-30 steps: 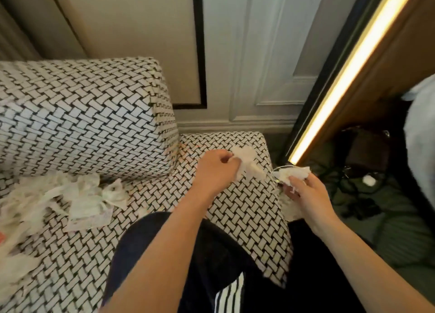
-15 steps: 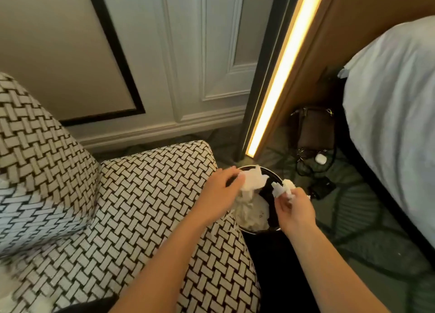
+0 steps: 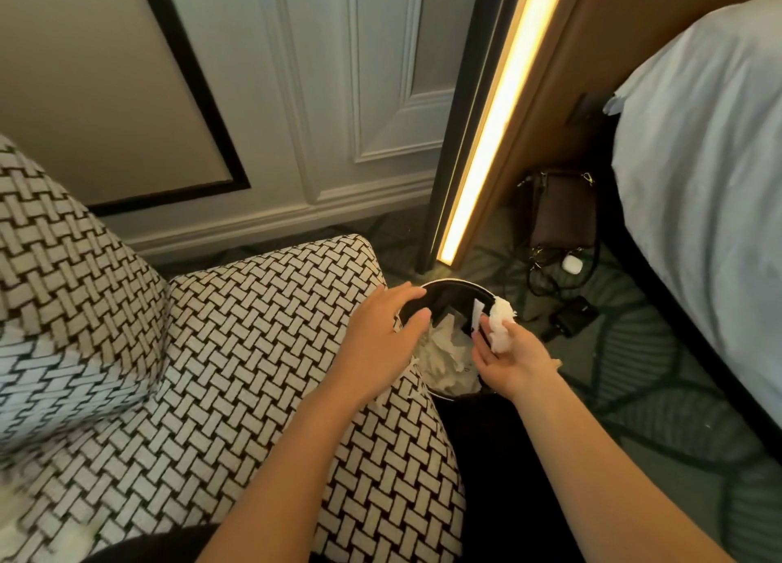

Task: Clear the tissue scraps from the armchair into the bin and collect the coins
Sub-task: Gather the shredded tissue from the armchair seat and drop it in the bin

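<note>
A round black bin [image 3: 448,288] stands on the floor against the right side of the woven black-and-white armchair [image 3: 237,351]. Crumpled white tissue [image 3: 444,355] lies inside it. My left hand [image 3: 381,334] hovers over the bin's left rim with fingers spread and nothing in it. My right hand [image 3: 508,357] is over the bin's right rim with its fingers extended, and a balled tissue scrap [image 3: 501,323] sits against its fingers. Bits of tissue [image 3: 80,539] show at the chair's lower left edge. No coins are visible.
A lit vertical light strip [image 3: 486,139] and dark wall panel rise behind the bin. A brown bag [image 3: 563,211], cables and a small white charger [image 3: 572,263] lie on the patterned carpet. A white bed [image 3: 711,181] fills the right side. My dark-clad legs sit below.
My left hand has let its tissue fall into the bin and opened. My right hand's fingers have straightened, with the scrap still on them. The view has held over the bin.
</note>
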